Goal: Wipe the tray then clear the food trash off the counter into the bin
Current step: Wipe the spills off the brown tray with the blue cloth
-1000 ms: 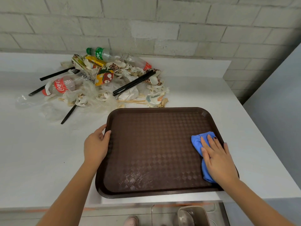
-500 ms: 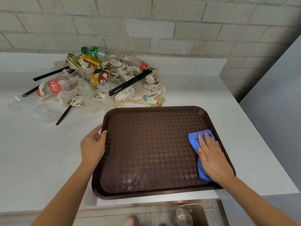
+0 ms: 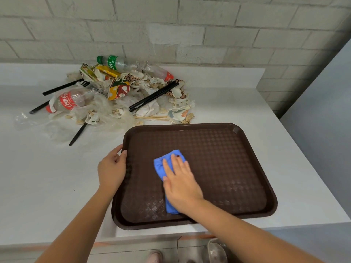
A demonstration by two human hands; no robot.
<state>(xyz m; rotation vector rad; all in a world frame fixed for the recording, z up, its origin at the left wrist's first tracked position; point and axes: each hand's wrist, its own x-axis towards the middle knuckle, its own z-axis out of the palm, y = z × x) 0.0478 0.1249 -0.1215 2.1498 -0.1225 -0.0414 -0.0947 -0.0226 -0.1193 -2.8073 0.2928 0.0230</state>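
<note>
A dark brown tray lies on the white counter, its near edge over the counter's front. My right hand presses flat with straight fingers on a blue cloth in the tray's left half. My left hand grips the tray's left rim, thumb over the edge. Behind the tray, toward the wall, lies a heap of food trash: plastic bottles, wrappers, paper scraps, black plastic cutlery and wooden sticks.
A grey brick wall backs the counter. A grey panel stands to the right. Below the counter's front edge, a metal bin shows partly on the floor next to a shoe.
My right hand has slid the blue cloth from the tray's right edge leftward into its left half. My left hand stays on the left rim.
</note>
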